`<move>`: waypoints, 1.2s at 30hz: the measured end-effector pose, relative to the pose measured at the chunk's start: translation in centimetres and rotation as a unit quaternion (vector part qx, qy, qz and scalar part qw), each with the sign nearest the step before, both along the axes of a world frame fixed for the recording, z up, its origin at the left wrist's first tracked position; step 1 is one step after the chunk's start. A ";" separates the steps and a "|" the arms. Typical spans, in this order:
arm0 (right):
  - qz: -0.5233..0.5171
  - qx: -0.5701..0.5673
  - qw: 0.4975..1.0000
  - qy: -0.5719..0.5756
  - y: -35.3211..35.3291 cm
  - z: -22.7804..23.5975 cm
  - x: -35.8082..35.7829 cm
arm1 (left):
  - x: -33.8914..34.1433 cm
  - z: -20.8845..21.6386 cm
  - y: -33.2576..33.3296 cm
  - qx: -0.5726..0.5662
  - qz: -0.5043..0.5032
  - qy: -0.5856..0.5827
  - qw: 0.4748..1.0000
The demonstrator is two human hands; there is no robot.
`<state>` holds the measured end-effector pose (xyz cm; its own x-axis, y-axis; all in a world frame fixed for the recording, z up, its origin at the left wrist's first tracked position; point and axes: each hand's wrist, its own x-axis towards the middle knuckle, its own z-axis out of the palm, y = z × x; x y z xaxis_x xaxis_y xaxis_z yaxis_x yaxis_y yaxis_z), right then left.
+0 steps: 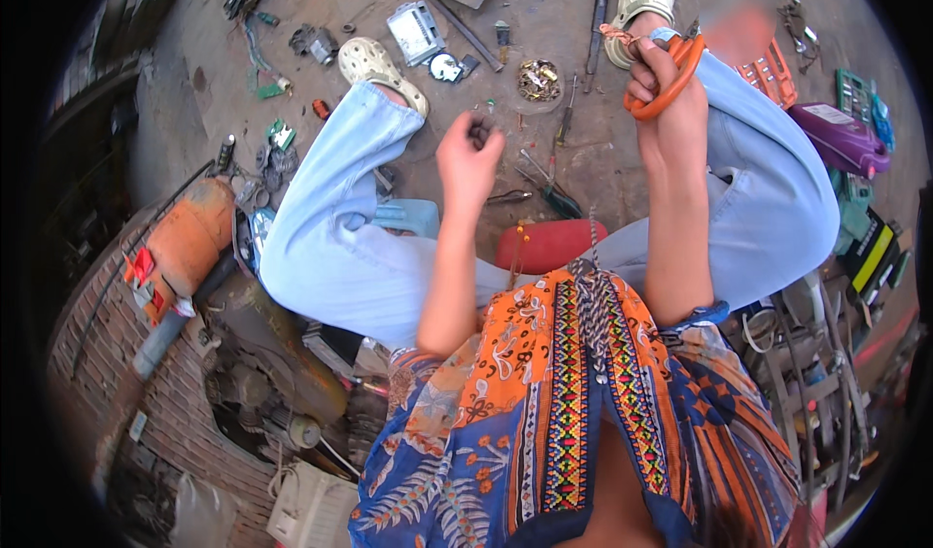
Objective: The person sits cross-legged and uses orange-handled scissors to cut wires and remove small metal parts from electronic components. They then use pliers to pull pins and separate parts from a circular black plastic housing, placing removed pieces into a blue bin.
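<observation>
My right hand [663,84] is closed round a tool with orange loop handles [686,74], which look like scissor handles. The tool's working end is hidden. Beside its fingers, near my right shoe, a small coppery strand [616,33] sticks out. My left hand [470,150] hovers over the ground between my legs, fingers curled in toward the thumb; whatever they may hold does not show. Nearest to it are a clear round dish of small brassy parts [537,80], a screwdriver [564,125] and pliers with dark handles [559,198].
A white-grey metal box [415,33] and scattered parts lie ahead. Close to my lap is a red object [549,245]. Purple and orange cases [841,138] stand at the right, and a rusty orange cylinder [194,232] at the left. Metal bars [598,23] lie at the top.
</observation>
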<state>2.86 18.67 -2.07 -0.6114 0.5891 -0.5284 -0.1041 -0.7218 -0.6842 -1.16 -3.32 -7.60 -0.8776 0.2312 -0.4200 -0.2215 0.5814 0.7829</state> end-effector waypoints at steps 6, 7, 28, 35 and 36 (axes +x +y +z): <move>0.048 -0.004 0.998 0.045 -0.6 -0.3 -1.6 | 3.1 11.7 -7.1 0.168 0.178 0.140 0.959; 0.054 -0.002 0.997 0.056 -1.2 -0.3 -2.1 | 3.9 13.3 -8.8 0.187 0.199 0.190 0.943; 0.188 0.095 0.978 0.017 -2.3 2.6 -2.6 | 12.2 -7.2 -29.7 -0.122 0.383 -0.064 0.913; 0.281 0.154 0.947 0.000 -0.9 1.5 -2.4 | 4.8 6.8 -20.2 -0.127 0.414 0.303 0.849; 0.281 0.169 0.945 -0.002 -1.1 1.8 -2.3 | 3.8 9.0 -18.0 -0.109 0.400 0.377 0.828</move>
<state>0.56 17.57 -0.26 -0.8758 0.3081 -0.3716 0.2341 -0.4021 -0.8851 2.63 -21.36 1.36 -0.7453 -0.5602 0.3614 -0.1007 0.6305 0.7696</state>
